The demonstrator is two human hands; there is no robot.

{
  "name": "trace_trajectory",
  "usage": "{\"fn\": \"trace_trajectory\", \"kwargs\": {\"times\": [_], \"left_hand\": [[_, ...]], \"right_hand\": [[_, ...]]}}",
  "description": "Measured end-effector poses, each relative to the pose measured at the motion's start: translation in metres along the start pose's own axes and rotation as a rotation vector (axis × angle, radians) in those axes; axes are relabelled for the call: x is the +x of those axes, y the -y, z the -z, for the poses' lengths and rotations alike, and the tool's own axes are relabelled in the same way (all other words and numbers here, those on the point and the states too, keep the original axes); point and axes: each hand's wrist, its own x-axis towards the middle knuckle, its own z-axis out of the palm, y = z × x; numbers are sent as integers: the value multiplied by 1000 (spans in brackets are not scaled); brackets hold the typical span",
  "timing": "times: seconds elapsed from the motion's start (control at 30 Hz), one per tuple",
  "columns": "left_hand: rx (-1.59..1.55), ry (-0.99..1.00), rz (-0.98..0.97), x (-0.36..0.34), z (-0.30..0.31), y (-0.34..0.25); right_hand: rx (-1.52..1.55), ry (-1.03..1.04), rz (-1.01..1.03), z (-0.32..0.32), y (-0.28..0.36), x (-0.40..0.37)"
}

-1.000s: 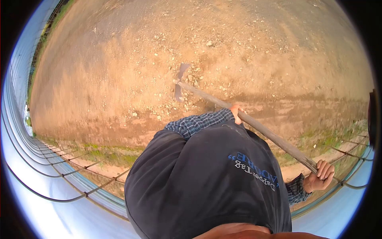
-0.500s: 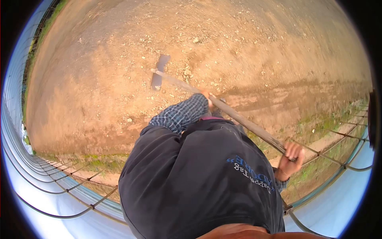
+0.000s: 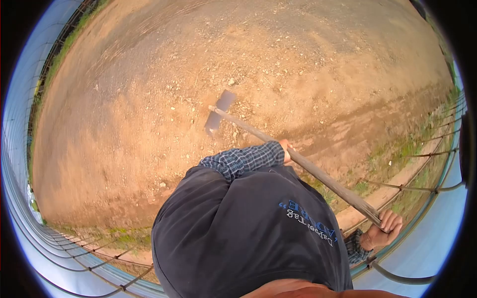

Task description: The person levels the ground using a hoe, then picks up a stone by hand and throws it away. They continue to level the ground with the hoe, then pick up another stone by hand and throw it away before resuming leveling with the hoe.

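A long wooden-handled hoe (image 3: 330, 183) runs diagonally across the front of my body. Its flat grey blade (image 3: 224, 102) is low over the stony soil, ahead of me. My left hand (image 3: 285, 150), below a checked sleeve, is closed around the middle of the handle and partly hidden by the cuff. Out to the right, my right hand (image 3: 384, 231) wraps its fingers around the handle's rear end.
Loose stones (image 3: 231, 81) are scattered over the brown dirt (image 3: 124, 99). Wire mesh with metal bars (image 3: 397, 187) curves behind me on both sides, with grass (image 3: 392, 156) along its foot. Pale blue sheeting (image 3: 412, 270) lies beyond the mesh.
The hoe has shifted back and to the right in view, its blade now nearer my body. Both hands have moved right and down with the handle, still gripping it.
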Motion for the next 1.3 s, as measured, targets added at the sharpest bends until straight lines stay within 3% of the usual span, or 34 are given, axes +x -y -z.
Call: {"fn": "trace_trajectory", "kwargs": {"times": [0.07, 0.13, 0.33, 0.43, 0.5, 0.57, 0.6, 0.63, 0.7, 0.8, 0.9, 0.97, 1.17, 1.3], "left_hand": [[-87, -37, -111, -33, -12, -34], [-29, 62, -139, 31, -7, -89], [212, 39, -298, 38, -28, -168], [193, 69, -313, 67, -38, -144], [323, -1, -280, 71, -41, -95], [422, 44, -162, 74, -33, -42], [324, -29, -167, 34, -37, -12], [308, 79, -113, 26, -29, 11], [321, 114, 32, 3, -25, 48], [290, 66, 7, 19, -19, 75], [163, 59, -11, 46, -27, 53], [183, 58, -36, 30, -43, 13], [-4, 69, -352, 54, -71, -90], [-199, -53, -267, 74, -108, -76]], "right_hand": [[71, -63, -32, -11, -32, -8], [78, -106, -65, -24, -63, -18], [-12, -163, -134, -42, -143, -52], [-53, -206, -155, -37, -130, -63], [-117, -401, -125, -27, -93, -68], [-156, -380, -76, -14, -49, -72], [-193, -367, -42, -7, -25, -75], [-227, -355, -5, -1, -3, -76], [-223, -317, 93, 5, 29, -73], [-172, -355, 126, 22, 49, -69], [-83, -260, 72, 41, 24, -47], [-9, -303, 17, 42, -12, -25], [58, -171, -226, 44, -111, 47], [59, -46, -326, 89, -126, 118]]}}
